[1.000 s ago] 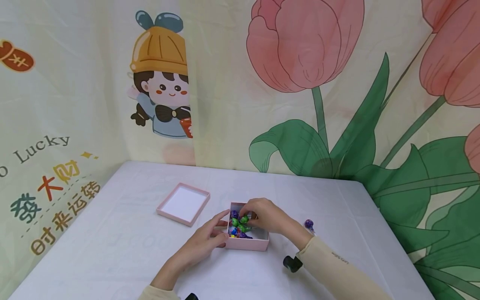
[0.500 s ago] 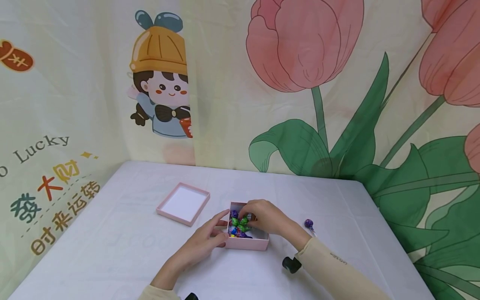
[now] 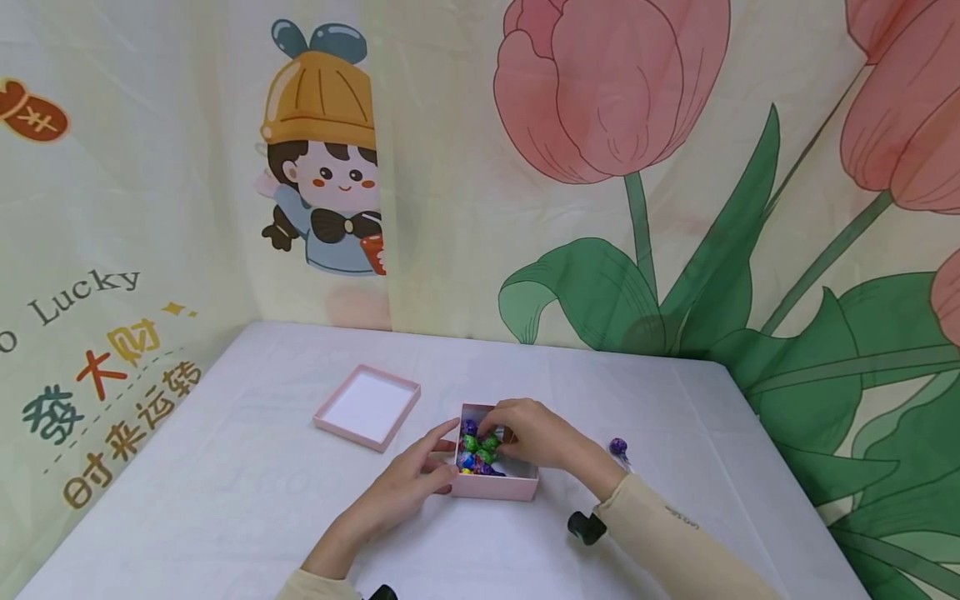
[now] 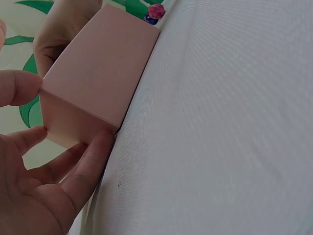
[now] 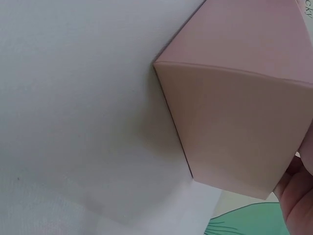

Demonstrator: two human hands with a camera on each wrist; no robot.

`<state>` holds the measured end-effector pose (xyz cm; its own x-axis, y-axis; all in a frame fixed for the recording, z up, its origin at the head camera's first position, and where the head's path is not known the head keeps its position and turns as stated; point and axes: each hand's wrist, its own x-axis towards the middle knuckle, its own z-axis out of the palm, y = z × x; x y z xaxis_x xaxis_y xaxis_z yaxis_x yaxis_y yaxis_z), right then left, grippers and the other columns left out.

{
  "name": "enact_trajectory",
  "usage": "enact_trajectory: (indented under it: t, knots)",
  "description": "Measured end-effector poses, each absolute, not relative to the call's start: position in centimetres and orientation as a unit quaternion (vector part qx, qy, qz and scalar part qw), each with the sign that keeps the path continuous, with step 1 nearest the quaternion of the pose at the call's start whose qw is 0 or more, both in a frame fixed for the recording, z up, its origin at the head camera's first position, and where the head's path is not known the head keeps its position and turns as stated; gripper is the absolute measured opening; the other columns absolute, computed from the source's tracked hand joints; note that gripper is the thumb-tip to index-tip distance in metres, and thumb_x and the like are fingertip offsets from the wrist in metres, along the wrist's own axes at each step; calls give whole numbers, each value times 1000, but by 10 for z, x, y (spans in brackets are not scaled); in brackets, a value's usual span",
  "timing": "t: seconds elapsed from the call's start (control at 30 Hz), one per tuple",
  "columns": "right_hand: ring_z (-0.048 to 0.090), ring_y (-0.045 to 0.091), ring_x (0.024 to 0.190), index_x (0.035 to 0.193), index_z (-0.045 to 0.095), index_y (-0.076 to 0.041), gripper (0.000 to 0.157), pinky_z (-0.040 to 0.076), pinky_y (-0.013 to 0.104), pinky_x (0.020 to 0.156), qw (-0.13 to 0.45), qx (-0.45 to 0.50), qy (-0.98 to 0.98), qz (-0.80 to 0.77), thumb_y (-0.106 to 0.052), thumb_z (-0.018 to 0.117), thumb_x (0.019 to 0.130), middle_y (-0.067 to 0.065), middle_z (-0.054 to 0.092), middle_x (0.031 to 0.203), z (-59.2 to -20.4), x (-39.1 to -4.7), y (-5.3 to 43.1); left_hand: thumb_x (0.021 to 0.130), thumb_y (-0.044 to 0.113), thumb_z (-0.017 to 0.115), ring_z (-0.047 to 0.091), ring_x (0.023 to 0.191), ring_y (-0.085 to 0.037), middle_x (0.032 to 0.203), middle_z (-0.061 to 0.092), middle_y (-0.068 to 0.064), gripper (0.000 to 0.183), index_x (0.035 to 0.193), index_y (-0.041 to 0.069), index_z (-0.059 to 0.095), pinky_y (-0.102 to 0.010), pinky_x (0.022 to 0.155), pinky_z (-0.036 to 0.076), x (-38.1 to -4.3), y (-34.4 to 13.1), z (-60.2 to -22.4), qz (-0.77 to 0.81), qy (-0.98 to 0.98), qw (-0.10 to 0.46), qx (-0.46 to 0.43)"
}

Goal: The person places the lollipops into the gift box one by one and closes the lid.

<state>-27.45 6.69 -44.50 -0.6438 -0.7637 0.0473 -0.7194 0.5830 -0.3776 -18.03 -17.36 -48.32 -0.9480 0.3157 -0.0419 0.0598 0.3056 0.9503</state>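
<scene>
An uncovered pink box (image 3: 495, 489) stands on the white table, holding several wrapped lollipops in green, purple and blue. My left hand (image 3: 405, 479) touches the box's left wall, its fingers spread along it and the thumb at the near corner; the left wrist view shows these fingers (image 4: 85, 174) against the pink side. Reaching over the right wall, my right hand (image 3: 532, 433) has its fingertips down in the box and pinches a green lollipop (image 3: 489, 442), partly hidden by the fingers. From the right wrist, mostly the box's outer walls (image 5: 234, 127) show.
The box's pink-rimmed lid (image 3: 367, 408) lies to the left behind my left hand, its white inside facing up. One purple lollipop (image 3: 618, 447) lies on the table (image 3: 247, 475) beyond my right forearm. A printed cloth hangs behind the table.
Both hands stay almost where they were. Within the box, the green lollipops at my right fingertips have shifted slightly.
</scene>
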Motion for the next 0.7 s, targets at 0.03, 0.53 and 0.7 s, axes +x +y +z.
enact_trajectory:
  t: [0.03, 0.53, 0.7]
  knots:
    - [69, 13, 94, 120, 79, -15, 30, 57, 15, 81, 61, -418, 887, -187, -4, 82, 92, -2, 75, 113, -444, -274, 68, 105, 22, 61, 67, 115, -25, 154, 49, -25, 70, 168, 19, 31, -39, 94, 62, -180, -174, -483, 576, 801, 111, 118]
    - [71, 25, 100, 122, 77, -7, 33, 64, 35, 84, -5, -418, 876, -242, -3, 84, 90, 8, 75, 116, -413, -275, 119, 104, 20, 62, 65, 119, -27, 154, 50, -23, 71, 168, 19, 31, -37, 93, 63, -182, -173, -484, 576, 802, 106, 116]
    - [70, 22, 98, 122, 77, -10, 34, 65, 35, 83, -23, -385, 890, -241, -5, 86, 89, 3, 75, 113, -409, -274, 148, 104, 19, 63, 65, 120, -29, 154, 49, -26, 72, 168, 16, 30, -38, 93, 63, -181, -173, -483, 587, 793, 106, 122]
